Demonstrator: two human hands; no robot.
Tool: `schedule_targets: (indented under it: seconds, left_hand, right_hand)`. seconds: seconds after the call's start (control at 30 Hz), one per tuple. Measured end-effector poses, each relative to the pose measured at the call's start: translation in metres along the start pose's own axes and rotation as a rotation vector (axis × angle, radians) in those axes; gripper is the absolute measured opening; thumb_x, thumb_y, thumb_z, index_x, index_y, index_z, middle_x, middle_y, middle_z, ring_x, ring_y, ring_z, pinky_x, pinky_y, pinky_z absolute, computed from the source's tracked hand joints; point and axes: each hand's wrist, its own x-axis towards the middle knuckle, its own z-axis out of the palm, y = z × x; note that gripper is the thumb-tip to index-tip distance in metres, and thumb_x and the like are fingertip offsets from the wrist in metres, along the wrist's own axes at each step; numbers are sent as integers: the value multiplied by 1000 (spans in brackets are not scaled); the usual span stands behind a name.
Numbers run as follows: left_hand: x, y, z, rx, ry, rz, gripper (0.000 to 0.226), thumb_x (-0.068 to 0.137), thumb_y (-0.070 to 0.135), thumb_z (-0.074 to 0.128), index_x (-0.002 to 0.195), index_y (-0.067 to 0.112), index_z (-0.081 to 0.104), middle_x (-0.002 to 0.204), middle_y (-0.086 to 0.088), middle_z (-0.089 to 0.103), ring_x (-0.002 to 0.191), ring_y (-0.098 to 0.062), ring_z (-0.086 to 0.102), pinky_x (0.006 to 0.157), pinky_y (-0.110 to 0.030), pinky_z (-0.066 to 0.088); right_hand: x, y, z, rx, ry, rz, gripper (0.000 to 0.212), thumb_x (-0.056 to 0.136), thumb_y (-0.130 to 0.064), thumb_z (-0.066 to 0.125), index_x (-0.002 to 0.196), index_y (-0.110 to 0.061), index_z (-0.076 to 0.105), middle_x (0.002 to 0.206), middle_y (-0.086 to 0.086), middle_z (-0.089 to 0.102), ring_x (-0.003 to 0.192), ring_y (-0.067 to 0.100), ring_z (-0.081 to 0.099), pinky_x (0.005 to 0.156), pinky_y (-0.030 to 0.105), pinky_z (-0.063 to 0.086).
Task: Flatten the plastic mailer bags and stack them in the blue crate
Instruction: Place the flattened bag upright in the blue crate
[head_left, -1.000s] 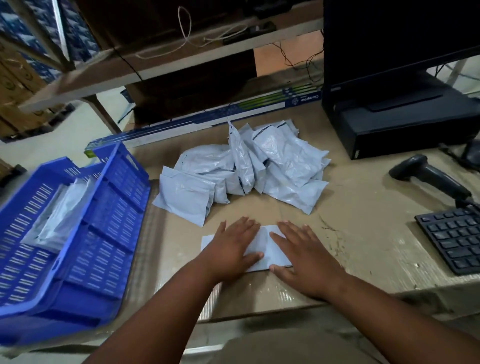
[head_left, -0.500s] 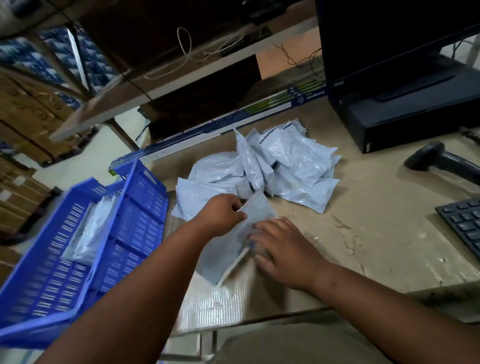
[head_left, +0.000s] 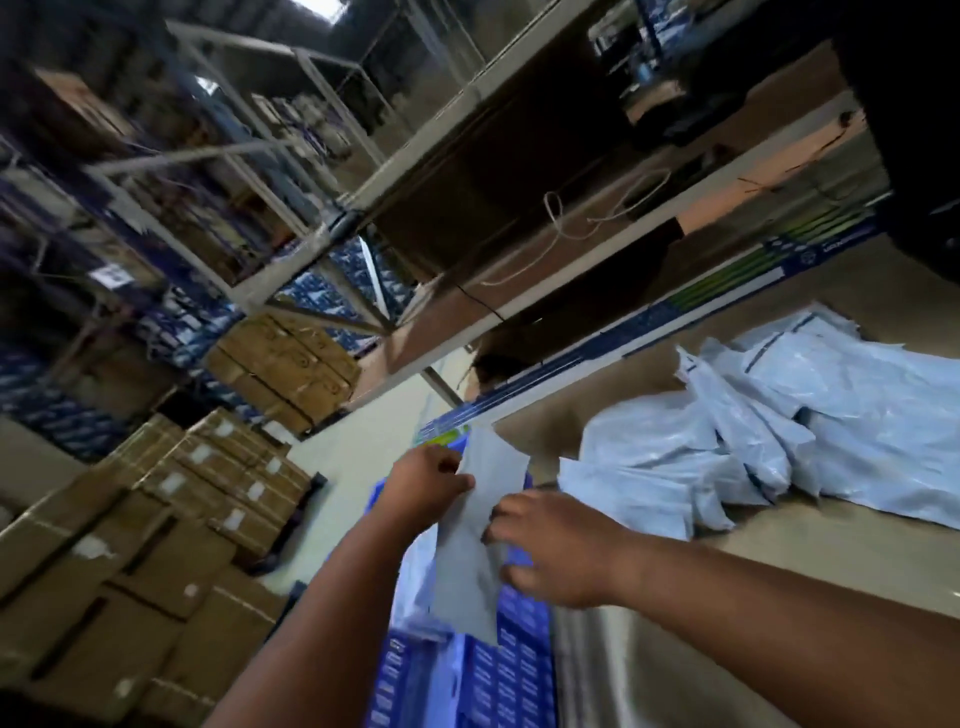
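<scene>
Both hands hold one flattened grey mailer bag (head_left: 475, 545) in the air over the blue crate (head_left: 511, 675). My left hand (head_left: 426, 486) pinches the bag's upper left edge. My right hand (head_left: 550, 545) grips its right side, fingers curled round it. The crate shows only in part below the bag and between my forearms, with pale bags lying inside it. A heap of crumpled light-blue mailer bags (head_left: 769, 431) lies on the cardboard-covered table (head_left: 831, 561) to the right. The view is tilted and blurred.
Stacked brown cartons (head_left: 156, 545) stand on the floor to the left, with storage racks (head_left: 208, 208) behind. A wooden shelf (head_left: 519, 218) runs above the table, and a long blue box (head_left: 675, 322) lies along the table's back edge.
The flattened bag left the table and both hands carried it left over the crate. The camera swung left and up, so the keyboard and scanner dropped out of view.
</scene>
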Motion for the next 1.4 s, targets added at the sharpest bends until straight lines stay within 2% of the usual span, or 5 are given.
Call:
schedule_targets:
  seconds: [0.17,0.67,0.8,0.93,1.4]
  left_hand:
    - [24,-82,-15,-152,101,-114,26,79,23,84,102,27,73,75,10,67,76,-16,65,63,-25,40]
    - [99,-205,123,-123,-129,-160,20,79,28,64,69,13,55,91,-12,73,92,-34,69,67,-34,42]
    - [104,-220,165,-45,-86,-154,21,99,23,52,107,13,68,115,-17,72,114,-39,66,102,-40,49]
    - [108,-227,170,-56,-34,-210,37,102,35,47,123,13,68,125,-16,71,122,-38,64,112,-45,46]
    - [101,-216,169,-77,17,-270,34,94,29,59,126,17,59,128,-12,61,121,-35,61,98,-45,52]
  right_hand:
    - [75,-36,27,-18,-34,-44,41,98,-49,55,135,-33,60,131,-4,58,122,25,56,103,41,46]
    - [169,-8,115,-124,-92,227,28,98,-34,52,113,-30,75,117,-7,75,109,21,64,119,37,29]
    - [169,-4,122,-134,-59,247,24,96,-36,53,104,-31,75,104,-10,75,100,16,62,120,35,28]
    - [170,2,129,-131,-43,244,32,92,-43,44,98,-29,72,96,-11,73,92,13,62,122,32,25]
    - [166,2,124,-108,-60,225,20,99,-39,55,103,-33,73,102,-14,72,98,9,61,125,32,20]
